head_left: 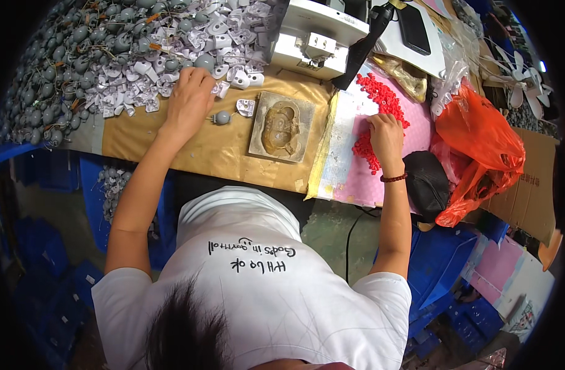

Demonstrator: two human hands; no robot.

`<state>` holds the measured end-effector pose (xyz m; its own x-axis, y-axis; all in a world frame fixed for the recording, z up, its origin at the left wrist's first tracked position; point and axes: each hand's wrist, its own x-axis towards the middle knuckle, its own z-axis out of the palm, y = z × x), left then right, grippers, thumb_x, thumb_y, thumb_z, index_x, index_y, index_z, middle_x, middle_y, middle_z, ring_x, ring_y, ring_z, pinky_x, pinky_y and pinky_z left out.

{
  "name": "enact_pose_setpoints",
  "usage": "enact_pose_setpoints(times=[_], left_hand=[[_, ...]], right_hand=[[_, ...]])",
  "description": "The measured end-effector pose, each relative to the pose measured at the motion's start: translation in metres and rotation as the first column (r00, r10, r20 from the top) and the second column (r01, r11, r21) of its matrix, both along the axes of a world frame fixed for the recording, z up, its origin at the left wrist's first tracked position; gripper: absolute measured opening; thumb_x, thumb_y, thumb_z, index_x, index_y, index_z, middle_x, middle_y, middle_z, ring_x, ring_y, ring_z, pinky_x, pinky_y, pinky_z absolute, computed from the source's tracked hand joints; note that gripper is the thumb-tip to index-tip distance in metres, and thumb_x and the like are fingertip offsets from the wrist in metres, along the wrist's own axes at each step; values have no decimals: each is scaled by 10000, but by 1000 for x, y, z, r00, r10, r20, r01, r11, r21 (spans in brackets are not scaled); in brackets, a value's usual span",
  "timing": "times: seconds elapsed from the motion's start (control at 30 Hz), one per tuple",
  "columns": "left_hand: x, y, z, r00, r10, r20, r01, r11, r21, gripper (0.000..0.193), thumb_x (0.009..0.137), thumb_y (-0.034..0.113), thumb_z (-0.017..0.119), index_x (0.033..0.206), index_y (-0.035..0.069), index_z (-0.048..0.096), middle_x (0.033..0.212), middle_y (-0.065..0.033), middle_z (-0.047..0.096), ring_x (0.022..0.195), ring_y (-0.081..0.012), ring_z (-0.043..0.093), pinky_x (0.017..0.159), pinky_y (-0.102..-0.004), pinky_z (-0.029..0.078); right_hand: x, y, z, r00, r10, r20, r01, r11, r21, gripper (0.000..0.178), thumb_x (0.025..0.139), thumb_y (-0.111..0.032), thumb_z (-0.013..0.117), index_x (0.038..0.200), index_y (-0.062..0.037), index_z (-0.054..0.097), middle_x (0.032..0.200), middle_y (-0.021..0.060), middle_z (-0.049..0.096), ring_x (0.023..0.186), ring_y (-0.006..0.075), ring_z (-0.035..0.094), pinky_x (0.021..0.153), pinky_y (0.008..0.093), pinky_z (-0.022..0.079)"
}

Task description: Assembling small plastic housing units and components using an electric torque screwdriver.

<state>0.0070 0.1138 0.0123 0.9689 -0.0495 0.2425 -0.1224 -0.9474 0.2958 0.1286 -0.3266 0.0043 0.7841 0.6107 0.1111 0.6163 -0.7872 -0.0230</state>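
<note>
My left hand [190, 102] reaches to the near edge of a heap of white plastic housings [119, 89], its fingers curled together. A grey ball-shaped part [204, 61] lies right at its fingertips; whatever the fingers hold is hidden. My right hand [387, 139] is over a scatter of small red pieces [381, 92], fingers bent and pressed together among them; any piece in them is too small to make out. Between the hands sits a square metal mould block [301, 140] with a shaped hollow. Beside it lie a loose grey ball [222, 117] and a single white housing [245, 107].
Many grey balls with wires [42, 80] are piled at the far left. A white machine [316, 37] stands behind the mould block. On the right are a phone [414, 29], a red plastic bag [479, 135] and a black pouch [425, 185]. Blue crates [439, 265] stand below.
</note>
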Motion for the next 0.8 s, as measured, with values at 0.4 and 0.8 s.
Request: enact_pose_setpoints(times=[0.4, 0.8], left_hand=[[-10, -88, 18, 944, -331, -4, 296, 851, -434, 218, 778, 68, 752, 975, 42, 662, 1127, -92, 619, 1140, -311, 545, 956, -403, 466], [11, -54, 11, 995, -75, 62, 92, 940, -329, 397, 769, 51, 719, 1151, 94, 618, 1154, -107, 555, 1165, -340, 469, 989, -442, 419]], right_hand=[[-46, 87, 28, 834, 234, -500, 254, 641, 724, 206, 838, 89, 659, 998, -25, 721, 1003, 83, 667, 822, 157, 657, 715, 277, 537], [-71, 151, 1, 917, 393, 70, -375, 789, 487, 212, 765, -73, 740, 962, -76, 661, 969, 49, 651, 898, 259, 590, 767, 378, 449]])
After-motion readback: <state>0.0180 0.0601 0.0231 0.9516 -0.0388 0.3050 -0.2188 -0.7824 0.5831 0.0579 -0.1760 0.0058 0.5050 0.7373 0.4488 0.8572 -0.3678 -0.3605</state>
